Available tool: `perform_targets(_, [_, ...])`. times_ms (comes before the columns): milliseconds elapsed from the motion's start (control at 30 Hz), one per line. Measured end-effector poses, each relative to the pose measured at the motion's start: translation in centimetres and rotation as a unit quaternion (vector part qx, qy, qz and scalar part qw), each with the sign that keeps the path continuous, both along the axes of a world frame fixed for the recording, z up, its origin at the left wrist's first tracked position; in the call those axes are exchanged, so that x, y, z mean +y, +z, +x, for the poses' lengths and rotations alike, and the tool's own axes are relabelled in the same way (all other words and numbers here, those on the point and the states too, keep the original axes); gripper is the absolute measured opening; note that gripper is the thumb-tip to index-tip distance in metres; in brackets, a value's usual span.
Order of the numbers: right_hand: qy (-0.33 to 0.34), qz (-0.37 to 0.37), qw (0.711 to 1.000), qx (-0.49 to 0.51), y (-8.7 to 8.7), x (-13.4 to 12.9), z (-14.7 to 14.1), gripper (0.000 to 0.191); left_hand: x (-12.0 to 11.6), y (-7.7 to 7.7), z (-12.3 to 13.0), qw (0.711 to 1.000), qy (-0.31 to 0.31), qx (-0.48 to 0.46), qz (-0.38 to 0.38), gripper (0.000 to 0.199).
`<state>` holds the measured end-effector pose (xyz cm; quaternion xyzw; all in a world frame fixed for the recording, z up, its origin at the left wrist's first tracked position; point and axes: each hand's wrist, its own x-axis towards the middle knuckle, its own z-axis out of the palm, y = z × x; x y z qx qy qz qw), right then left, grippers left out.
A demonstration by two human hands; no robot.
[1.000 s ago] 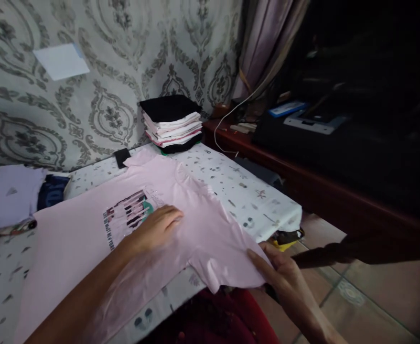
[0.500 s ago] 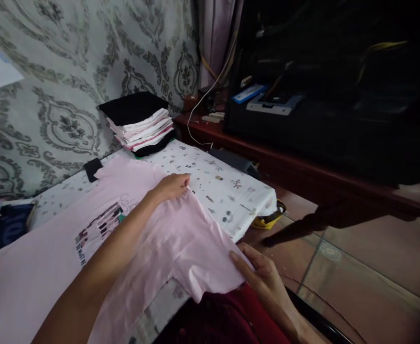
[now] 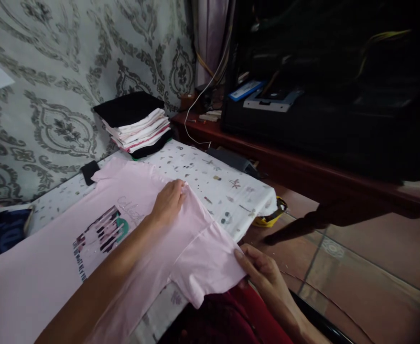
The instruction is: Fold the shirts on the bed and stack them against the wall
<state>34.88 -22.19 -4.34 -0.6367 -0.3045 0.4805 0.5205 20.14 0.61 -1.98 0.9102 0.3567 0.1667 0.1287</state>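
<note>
And here's the pink shirt (image 3: 123,229), spread face up across the bench (image 3: 231,191), one sleeve reaching past the near edge! The left hand (image 3: 168,200) has its fingers closed on the cloth at the shoulder by the neckline, forearm right across the front. Out at the sleeve's end, the right hand (image 3: 262,270) pinches the hem between thumb and fingers. Behind, the folded clothes (image 3: 134,122) stand stacked by the wall, a dark phone (image 3: 90,172) lying near the other sleeve.

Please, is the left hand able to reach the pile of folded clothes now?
Probably yes, if the left hand releases the pink shirt: only shirt fabric and patterned table cover lie before the pile.
</note>
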Motion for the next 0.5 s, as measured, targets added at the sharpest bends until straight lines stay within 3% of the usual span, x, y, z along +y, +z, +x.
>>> perform_targets(133, [-0.062, 0.025, 0.992, -0.104, -1.6, -0.3, 1.6, 0.044, -2.9, -1.1, -1.2, 0.999, -0.040, 0.034, 0.013, 0.035])
perform_targets(233, [-0.094, 0.066, 0.967, -0.226, -0.9, 0.8, 3.2, 0.037, -4.2, -1.5, -0.9, 0.995, -0.074, 0.071, -0.007, 0.053])
perform_targets(300, [-0.043, 0.112, 0.947, -0.298, 0.8, 2.6, 3.5, 0.033, -4.4, -1.4, -0.6, 0.992, -0.100, 0.080, -0.020, 0.058])
perform_targets(400, [0.117, 0.203, 0.905, -0.356, 3.5, 6.6, 2.3, 0.030, -3.9, -1.1, -0.8, 0.989, -0.123, 0.078, -0.034, 0.057])
perform_targets(500, [0.234, 0.268, 0.844, -0.401, 4.0, 11.1, 0.1, 0.035, -3.0, -1.0, -2.4, 0.991, -0.100, 0.077, -0.049, 0.052])
